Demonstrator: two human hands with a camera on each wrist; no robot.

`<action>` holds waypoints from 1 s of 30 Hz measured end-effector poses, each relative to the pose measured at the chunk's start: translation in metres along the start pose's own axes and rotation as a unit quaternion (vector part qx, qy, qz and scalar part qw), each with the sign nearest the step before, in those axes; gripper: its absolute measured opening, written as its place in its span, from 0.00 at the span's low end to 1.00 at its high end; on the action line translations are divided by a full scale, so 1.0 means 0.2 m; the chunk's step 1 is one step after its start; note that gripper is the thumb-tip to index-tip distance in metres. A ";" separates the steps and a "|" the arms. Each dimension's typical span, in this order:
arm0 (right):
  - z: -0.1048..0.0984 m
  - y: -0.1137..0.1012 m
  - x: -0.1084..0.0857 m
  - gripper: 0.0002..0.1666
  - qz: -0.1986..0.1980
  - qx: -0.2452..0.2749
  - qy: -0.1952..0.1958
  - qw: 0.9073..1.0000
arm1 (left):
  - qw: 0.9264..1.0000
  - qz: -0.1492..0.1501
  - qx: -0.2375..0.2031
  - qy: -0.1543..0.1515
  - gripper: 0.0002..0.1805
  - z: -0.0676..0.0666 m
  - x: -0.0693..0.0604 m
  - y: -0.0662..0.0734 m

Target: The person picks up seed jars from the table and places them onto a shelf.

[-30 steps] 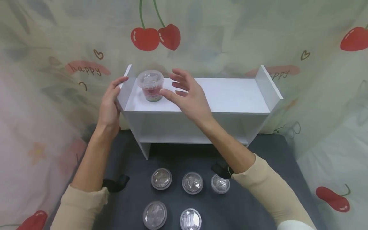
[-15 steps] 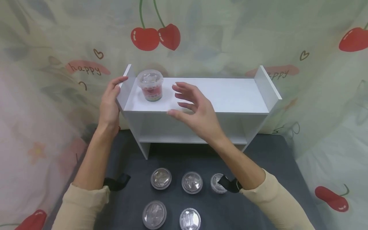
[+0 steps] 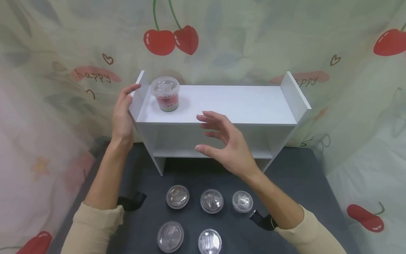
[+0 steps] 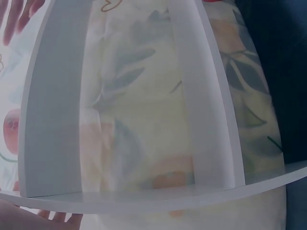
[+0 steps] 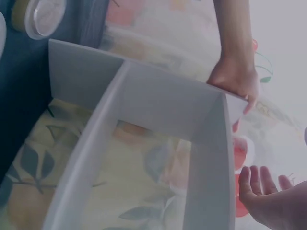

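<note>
A white two-tier shelf [image 3: 244, 102] stands at the back of the dark table. My left hand [image 3: 122, 116] grips the upper part of its left side panel, with fingers round the panel's edge, as the right wrist view also shows. On the top board near that panel sits an upright lidded clear plastic cup [image 3: 168, 100], with red and green at its lower part. My right hand [image 3: 229, 146] hovers in front of the shelf, right of the cup and apart from it. Its fingers are loosely bent and hold nothing.
Several lidded clear cups [image 3: 177, 197] stand in two rows on the dark table [image 3: 142, 233] before the shelf. A printed curtain [image 3: 241, 38] with cherries hangs behind and at both sides. Dark straps [image 3: 263, 220] hang from both forearms.
My right hand has drawn away from the cup on the top board, moving right and down toward me. The left hand stays on the side panel, and the cup stands still.
</note>
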State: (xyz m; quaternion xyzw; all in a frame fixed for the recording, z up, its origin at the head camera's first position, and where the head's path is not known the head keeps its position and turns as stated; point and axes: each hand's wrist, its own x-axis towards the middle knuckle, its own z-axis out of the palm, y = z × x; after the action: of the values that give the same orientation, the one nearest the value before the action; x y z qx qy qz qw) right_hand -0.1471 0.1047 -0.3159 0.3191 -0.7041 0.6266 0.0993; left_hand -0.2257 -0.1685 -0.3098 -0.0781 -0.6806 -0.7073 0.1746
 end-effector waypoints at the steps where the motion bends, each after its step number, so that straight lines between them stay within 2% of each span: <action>1: 0.00 0.01 -0.01 0.44 -0.003 0.003 -0.003 1.000 | 1.000 0.003 0.001 0.001 0.23 0.00 0.00 0.00; 5: -0.01 0.03 -0.07 0.43 -0.005 0.014 -0.011 1.000 | 1.000 0.005 0.009 0.000 0.23 0.01 0.00 -0.01; 20: 0.00 0.17 -0.31 0.44 0.047 0.022 -0.056 0.997 | 1.000 0.019 0.002 -0.004 0.24 0.02 0.00 -0.02; 30: 0.00 0.25 -0.45 0.46 0.037 0.008 -0.077 0.996 | 1.000 0.016 0.022 0.005 0.25 0.02 -0.01 -0.02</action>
State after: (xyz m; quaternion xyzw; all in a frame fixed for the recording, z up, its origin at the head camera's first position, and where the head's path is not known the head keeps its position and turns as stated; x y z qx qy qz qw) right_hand -0.1054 0.1340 -0.4063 0.3408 -0.7158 0.6092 0.0194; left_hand -0.2254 -0.1642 -0.3135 -0.0817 -0.6939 -0.6894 0.1911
